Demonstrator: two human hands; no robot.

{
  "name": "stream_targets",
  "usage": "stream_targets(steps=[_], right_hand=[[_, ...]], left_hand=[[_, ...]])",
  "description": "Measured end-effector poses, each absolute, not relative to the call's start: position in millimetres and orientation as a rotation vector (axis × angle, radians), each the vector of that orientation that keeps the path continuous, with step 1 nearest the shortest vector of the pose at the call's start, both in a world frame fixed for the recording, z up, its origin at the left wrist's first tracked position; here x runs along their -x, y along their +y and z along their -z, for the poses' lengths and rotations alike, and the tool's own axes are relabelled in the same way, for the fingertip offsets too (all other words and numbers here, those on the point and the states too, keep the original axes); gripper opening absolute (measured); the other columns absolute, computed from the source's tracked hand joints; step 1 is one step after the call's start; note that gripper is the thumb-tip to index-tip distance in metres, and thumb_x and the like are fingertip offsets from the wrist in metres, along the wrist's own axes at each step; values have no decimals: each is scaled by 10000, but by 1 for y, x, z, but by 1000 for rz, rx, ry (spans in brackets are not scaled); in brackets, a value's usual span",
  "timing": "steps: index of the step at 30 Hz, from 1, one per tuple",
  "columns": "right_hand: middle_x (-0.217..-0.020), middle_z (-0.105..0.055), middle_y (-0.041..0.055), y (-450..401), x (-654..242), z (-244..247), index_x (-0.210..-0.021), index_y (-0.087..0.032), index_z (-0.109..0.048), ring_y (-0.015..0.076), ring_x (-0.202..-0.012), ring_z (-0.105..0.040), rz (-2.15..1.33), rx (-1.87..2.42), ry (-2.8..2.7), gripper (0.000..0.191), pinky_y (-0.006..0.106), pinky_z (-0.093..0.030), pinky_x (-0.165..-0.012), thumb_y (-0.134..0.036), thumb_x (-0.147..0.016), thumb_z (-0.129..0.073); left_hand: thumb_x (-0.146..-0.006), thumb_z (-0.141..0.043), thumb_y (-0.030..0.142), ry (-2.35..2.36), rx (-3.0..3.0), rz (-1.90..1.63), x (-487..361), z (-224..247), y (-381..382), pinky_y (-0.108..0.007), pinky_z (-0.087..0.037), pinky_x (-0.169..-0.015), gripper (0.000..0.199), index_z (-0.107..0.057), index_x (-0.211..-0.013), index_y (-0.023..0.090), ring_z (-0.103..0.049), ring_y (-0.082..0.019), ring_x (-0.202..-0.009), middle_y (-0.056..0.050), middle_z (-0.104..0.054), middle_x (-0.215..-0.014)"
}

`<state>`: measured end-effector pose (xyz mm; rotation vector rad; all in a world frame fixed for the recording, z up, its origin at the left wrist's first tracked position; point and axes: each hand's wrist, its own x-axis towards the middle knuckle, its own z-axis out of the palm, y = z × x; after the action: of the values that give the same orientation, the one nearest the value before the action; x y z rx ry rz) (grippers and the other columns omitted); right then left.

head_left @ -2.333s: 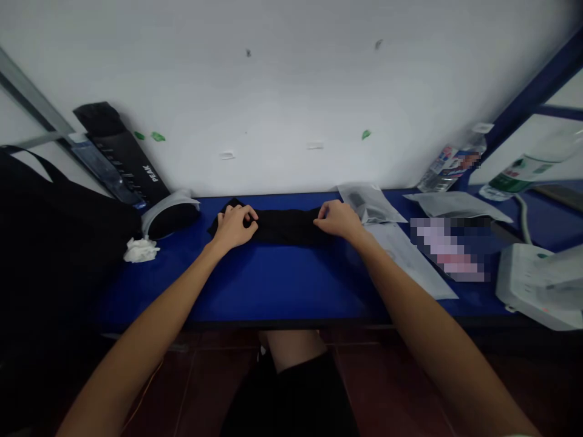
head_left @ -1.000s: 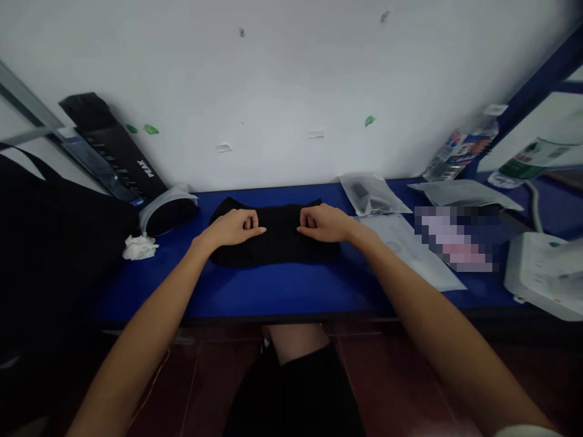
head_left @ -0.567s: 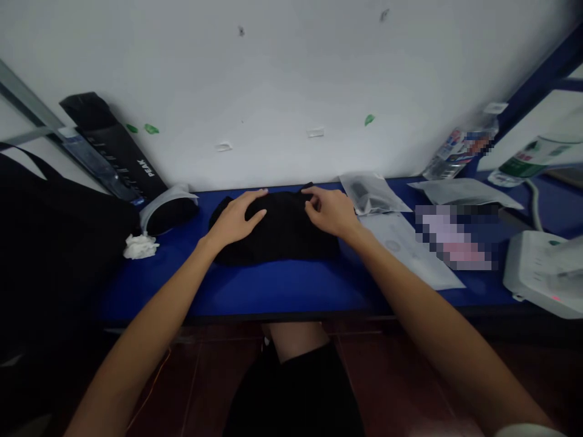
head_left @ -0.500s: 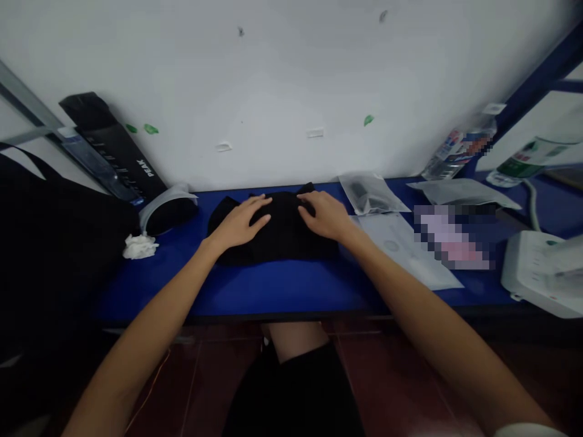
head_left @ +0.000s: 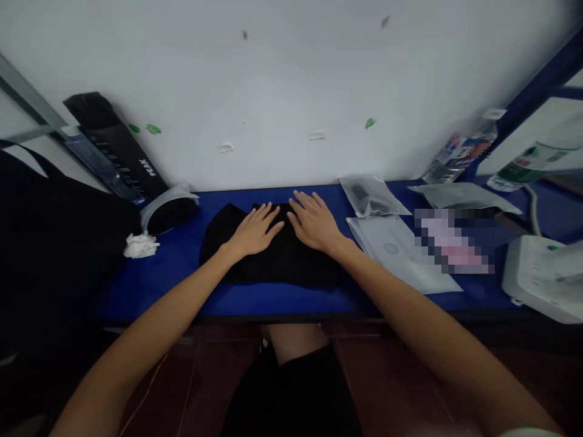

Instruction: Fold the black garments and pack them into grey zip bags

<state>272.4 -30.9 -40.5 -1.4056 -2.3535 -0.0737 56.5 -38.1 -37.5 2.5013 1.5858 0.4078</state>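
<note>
A folded black cloth garment (head_left: 277,270) lies on the blue tabletop (head_left: 155,294), its outline uneven at the left. My left hand (head_left: 255,230) presses flat on its upper left part with the fingers spread. My right hand (head_left: 314,223) rests flat beside it on the upper right part, also spread. Neither hand grips the cloth. The two hands are a short gap apart, and the cloth's top edge is partly hidden under them.
To the left are a black bag (head_left: 50,243), a crumpled white tissue (head_left: 141,246) and a black case labelled PEAK (head_left: 121,149). To the right lie plastic packets (head_left: 371,197), a paper sheet (head_left: 396,255), a plastic bottle (head_left: 458,155) and a white power strip (head_left: 537,279).
Both hands have gone from curled fingers to flat, spread palms and slid towards me. The black cloth now lies wider and flatter, spreading further towards the table's front edge.
</note>
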Motion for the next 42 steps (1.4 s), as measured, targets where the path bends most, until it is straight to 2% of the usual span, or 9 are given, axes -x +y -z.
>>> stream_targets(steps=[4,7,13,18,21,25,28,33,42], right_hand=[[-1830,-253,158,-14,-277,61,-1753,-147,-324,362,-1703,-216,-229,1610,-2458,745,579,-231,-1364,-564,-1146,-214],[-1851,-155,149,-1,-288,66,-1778,-180,-255,369,-1715,-130,-286,1657,-2460,757,588,-182,-1377,-582,-1142,-175],[-1839,-175,216,-5,-290,62,-1747,-95,-320,405,-1710,-147,-211,1494,-2451,742,626,-203,-1362,-526,-1144,-284],[-1722,-470,208,-12,-285,56,-1619,-95,-551,359,-1622,-409,-96,1292,-2454,623,567,-281,-1353,-431,-1136,-348],[-1745,-428,223,-12,-285,59,-1680,-72,-457,393,-1642,-364,-153,1365,-2537,670,568,-292,-1345,-446,-1140,-327],[-1793,-334,223,-14,-285,66,-1725,-89,-373,420,-1671,-290,-186,1399,-2560,698,609,-266,-1348,-467,-1143,-291],[-1756,-387,246,-16,-285,66,-1693,-100,-439,437,-1632,-360,-143,1348,-2528,686,638,-331,-1311,-474,-1134,-305],[-1583,-541,281,-17,-286,62,-1626,-65,-531,415,-1463,-553,-116,1258,-2497,650,588,-465,-1226,-426,-1111,-366],[-1781,-344,247,-18,-284,64,-1707,-78,-394,432,-1666,-297,-234,1343,-2554,685,663,-276,-1332,-433,-1132,-281]], left_hand=[[-1089,-303,743,1725,-2382,-214,-53,45,-34,-506,-104,-1408,821,-295,-1762,272,-144,-267,-1727,-64,-177,-1851],[-1080,-278,768,1748,-2353,-191,-50,43,-33,-518,-73,-1409,863,-261,-1774,256,-116,-254,-1731,-71,-136,-1854],[-1088,-297,747,1716,-2363,-197,-49,40,-36,-624,-14,-1387,824,-285,-1765,277,-121,-303,-1729,-85,-152,-1851],[-1111,-356,663,1683,-2417,-272,-48,40,-38,-641,-22,-1382,740,-383,-1725,251,-168,-318,-1723,-118,-229,-1838],[-1123,-406,568,1618,-2526,-349,-50,39,-38,-611,-6,-1393,647,-502,-1655,211,-207,-297,-1717,-131,-342,-1804],[-1123,-438,526,1629,-2544,-398,-54,37,-42,-633,-2,-1392,549,-610,-1562,243,-387,-310,-1637,-106,-534,-1688],[-1107,-466,566,1705,-2508,-414,-55,36,-45,-670,-29,-1383,568,-594,-1570,263,-458,-338,-1578,-99,-570,-1648],[-1086,-479,608,1729,-2472,-375,-54,34,-45,-679,-36,-1380,643,-518,-1632,270,-417,-356,-1607,-102,-510,-1703],[-1079,-469,637,1725,-2404,-337,-53,34,-42,-627,-60,-1394,655,-517,-1627,282,-325,-313,-1671,-90,-422,-1770]])
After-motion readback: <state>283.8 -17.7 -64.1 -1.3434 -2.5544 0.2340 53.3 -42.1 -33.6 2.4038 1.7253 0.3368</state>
